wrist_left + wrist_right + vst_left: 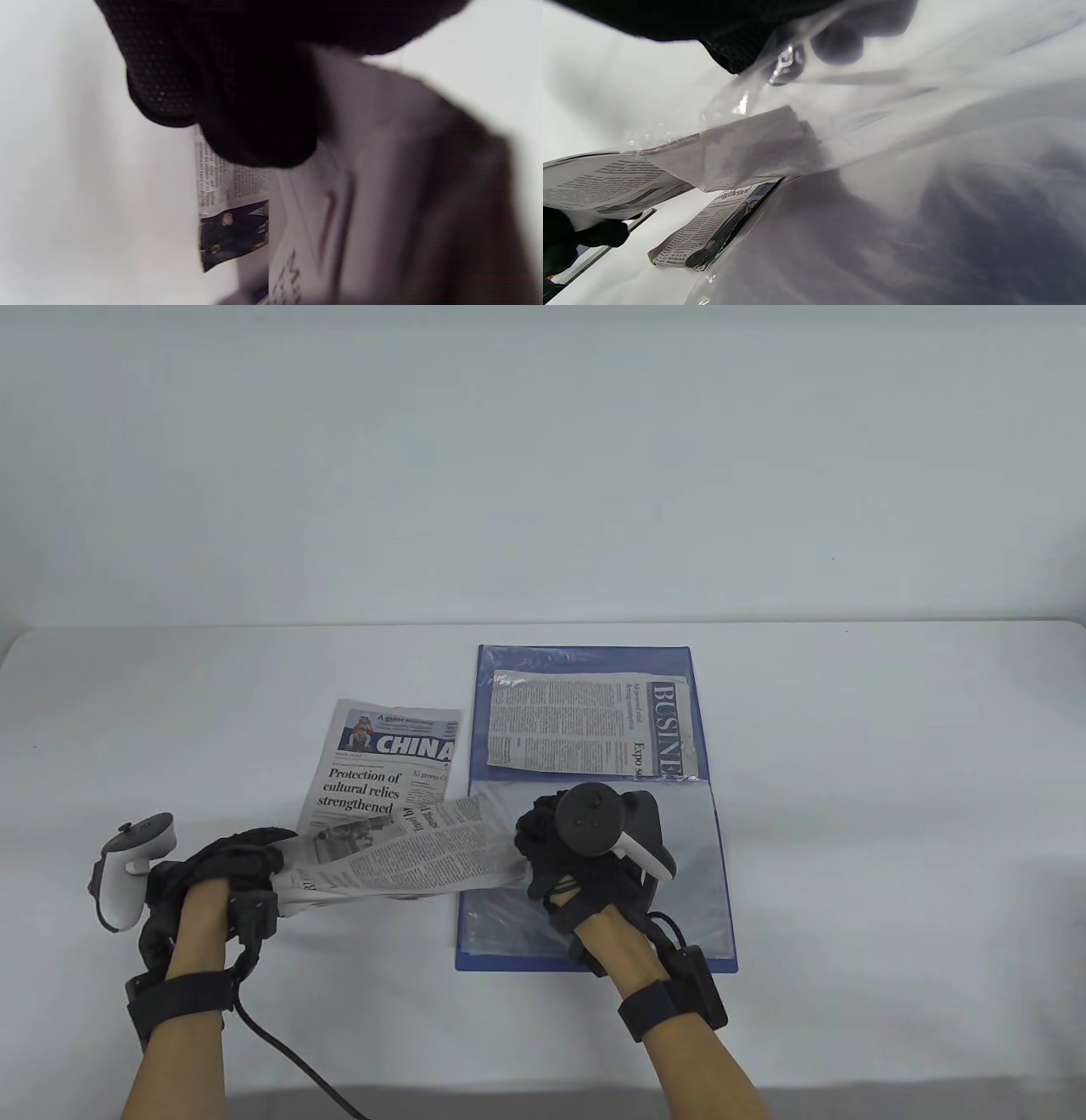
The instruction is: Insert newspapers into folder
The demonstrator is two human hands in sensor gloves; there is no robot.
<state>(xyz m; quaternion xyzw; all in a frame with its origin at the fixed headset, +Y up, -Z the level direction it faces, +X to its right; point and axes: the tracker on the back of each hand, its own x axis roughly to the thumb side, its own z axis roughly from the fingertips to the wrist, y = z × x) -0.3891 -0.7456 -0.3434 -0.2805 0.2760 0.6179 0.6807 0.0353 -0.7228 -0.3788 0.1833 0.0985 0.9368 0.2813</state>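
A blue folder [509,946] with clear plastic pockets lies open on the white table. Its far pocket holds a folded "Business" newspaper [594,725]. My left hand [225,869] grips the left end of a folded newspaper [407,861] and holds it level just above the table. In the right wrist view this paper's right end [746,148] sits inside the mouth of the clear near pocket [882,106]. My right hand [556,848] pinches the pocket's plastic edge and lifts it. Another "China" newspaper [382,763] lies flat left of the folder.
The white table [891,780] stretches wide on the right and behind the folder. A black cable [280,1052] trails from my left wrist toward the front edge.
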